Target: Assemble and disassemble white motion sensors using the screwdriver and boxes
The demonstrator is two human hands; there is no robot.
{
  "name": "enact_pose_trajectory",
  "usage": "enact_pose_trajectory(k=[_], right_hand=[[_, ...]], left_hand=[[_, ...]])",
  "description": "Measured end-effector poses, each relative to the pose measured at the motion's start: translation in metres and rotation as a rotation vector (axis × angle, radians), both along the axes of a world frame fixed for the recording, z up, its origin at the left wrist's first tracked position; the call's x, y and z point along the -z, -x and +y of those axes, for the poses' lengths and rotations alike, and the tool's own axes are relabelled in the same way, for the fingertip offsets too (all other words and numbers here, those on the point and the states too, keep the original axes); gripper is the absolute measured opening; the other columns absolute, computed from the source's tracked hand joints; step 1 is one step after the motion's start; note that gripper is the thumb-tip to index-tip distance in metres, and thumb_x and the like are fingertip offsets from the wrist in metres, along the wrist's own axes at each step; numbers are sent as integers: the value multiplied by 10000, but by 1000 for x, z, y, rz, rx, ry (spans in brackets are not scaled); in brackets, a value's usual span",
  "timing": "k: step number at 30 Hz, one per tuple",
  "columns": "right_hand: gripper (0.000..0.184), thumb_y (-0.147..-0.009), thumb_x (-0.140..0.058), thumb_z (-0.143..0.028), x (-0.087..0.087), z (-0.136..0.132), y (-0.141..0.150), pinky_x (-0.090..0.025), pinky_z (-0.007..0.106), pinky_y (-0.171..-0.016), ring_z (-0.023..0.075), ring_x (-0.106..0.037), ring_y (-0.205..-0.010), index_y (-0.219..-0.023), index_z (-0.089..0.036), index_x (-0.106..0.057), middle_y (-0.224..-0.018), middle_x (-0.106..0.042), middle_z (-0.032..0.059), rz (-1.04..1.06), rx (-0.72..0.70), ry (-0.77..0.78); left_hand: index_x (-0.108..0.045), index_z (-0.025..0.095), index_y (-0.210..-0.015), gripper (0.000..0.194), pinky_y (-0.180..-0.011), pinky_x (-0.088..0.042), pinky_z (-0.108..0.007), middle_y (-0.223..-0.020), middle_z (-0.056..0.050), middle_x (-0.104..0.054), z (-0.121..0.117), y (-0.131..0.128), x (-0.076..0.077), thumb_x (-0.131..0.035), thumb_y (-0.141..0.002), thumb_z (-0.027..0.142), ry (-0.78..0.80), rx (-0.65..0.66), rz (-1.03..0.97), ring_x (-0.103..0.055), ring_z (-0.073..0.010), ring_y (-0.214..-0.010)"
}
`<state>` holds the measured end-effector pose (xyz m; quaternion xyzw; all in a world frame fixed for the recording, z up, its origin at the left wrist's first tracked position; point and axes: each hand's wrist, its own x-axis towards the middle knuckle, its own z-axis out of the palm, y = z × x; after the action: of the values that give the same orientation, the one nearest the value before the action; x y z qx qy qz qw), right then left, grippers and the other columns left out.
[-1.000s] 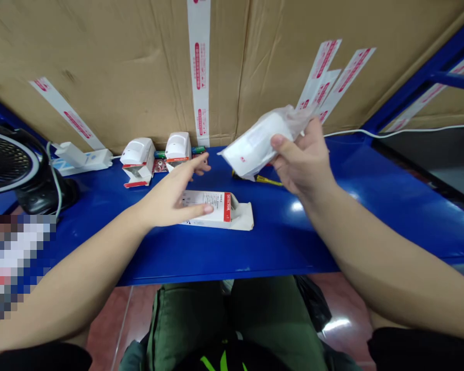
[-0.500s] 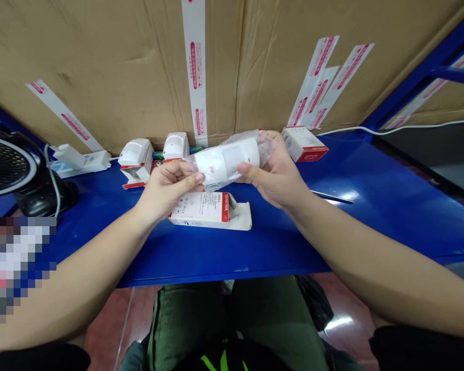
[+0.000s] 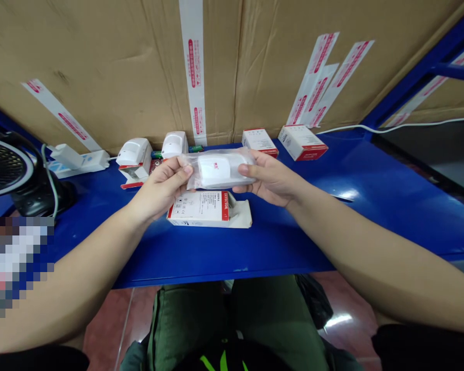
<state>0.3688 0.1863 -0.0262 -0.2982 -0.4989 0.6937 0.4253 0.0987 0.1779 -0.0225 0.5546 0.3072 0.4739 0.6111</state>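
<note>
Between my hands is a white motion detector (image 3: 216,170) in a clear plastic bag, held level above the table. My left hand (image 3: 165,183) pinches the left end of the bag, thumb on top. My right hand (image 3: 272,178) grips the detector's right end through the plastic, its thumb lying across the front. Just below lies an opened white and red detector box (image 3: 201,208), its end flap out to the right. Behind my left hand, two unwrapped white detectors, one on the left (image 3: 134,152) and another beside it (image 3: 174,144), rest on boxes.
Two small white and red boxes, one nearer the middle (image 3: 260,140) and one to its right (image 3: 302,141), stand against the cardboard wall (image 3: 119,62). At left are a black fan (image 3: 7,165) and a power strip (image 3: 95,162). Green batteries (image 3: 156,154) lie between the detectors.
The bagged detector has been turned in my hands, so a different side faces me, and it sits more level. My right hand has come lower and left, uncovering a small box behind it.
</note>
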Motion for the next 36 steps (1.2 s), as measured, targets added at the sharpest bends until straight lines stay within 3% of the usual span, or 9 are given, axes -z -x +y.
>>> enact_pose_trajectory(k=[5,13,18,20,23,26,32,36], right_hand=[[630,-677,-1105,-372,-4,4,-10,-719,231,-685,194,-800,-999,-1175,-265,-734,-1199,-810,44,-19,-56,63],[541,-706,-1071,-300,-11,6,-23,-753,349,-846,223,-790,-1112,-1102,-266,-704,-1152,-796,15,-54,-109,74],[520,-700,-1081,-302,-16,3,-25,-744,336,-819,177,-784,-956,-1009,-261,-664,-969,-752,-38,-25,-106,93],[538,-707,-1070,-268,-16,1,-22,-739,320,-831,167,-780,-967,-1097,-265,-699,-1028,-764,-29,-28,-137,104],[707,-680,-1054,-175,-14,-1,-17,-721,289,-841,165,-779,-1010,-1288,-279,-708,-1142,-774,-7,-73,-201,90],[781,-656,-1045,-140,-11,0,-16,-692,255,-782,160,-772,-975,-1334,-280,-686,-1121,-761,-10,-134,-203,38],[693,-689,-1032,-253,-18,9,-37,-683,295,-762,208,-793,-994,-1280,-257,-670,-1113,-784,27,-317,-118,-73],[586,-656,-1039,-261,-22,14,-51,-711,384,-788,254,-785,-970,-1133,-275,-698,-1055,-789,53,-514,3,-113]], left_hand=[[-729,184,-954,307,-763,-671,-248,-892,-14,-796,4,5,0,-975,-911,363,-5,-44,-21,-763,-149,-785],[-705,207,-951,192,-692,-665,-193,-891,10,-798,3,3,-2,-892,-927,246,15,-134,-133,-779,-138,-773],[-695,228,-1050,118,-869,-740,-317,-1001,-34,-835,5,5,-1,-781,-981,268,38,-177,-158,-846,-235,-999],[-692,219,-1099,125,-854,-748,-310,-1019,-42,-838,5,5,-4,-745,-990,249,94,-176,-152,-850,-236,-1010],[-691,194,-1117,150,-727,-730,-232,-970,-28,-832,2,3,-8,-708,-968,192,194,-181,-139,-840,-186,-872],[-693,185,-1095,143,-670,-721,-213,-936,-20,-830,1,0,-12,-658,-956,181,241,-203,-149,-837,-173,-815],[-735,164,-1284,337,-798,-747,-258,-1101,-103,-863,5,5,-16,-606,-989,264,193,-273,-159,-851,-288,-1174],[-770,214,-1252,314,-819,-738,-244,-1192,-92,-869,7,8,-19,-595,-1011,315,153,-380,-183,-824,-295,-1265]])
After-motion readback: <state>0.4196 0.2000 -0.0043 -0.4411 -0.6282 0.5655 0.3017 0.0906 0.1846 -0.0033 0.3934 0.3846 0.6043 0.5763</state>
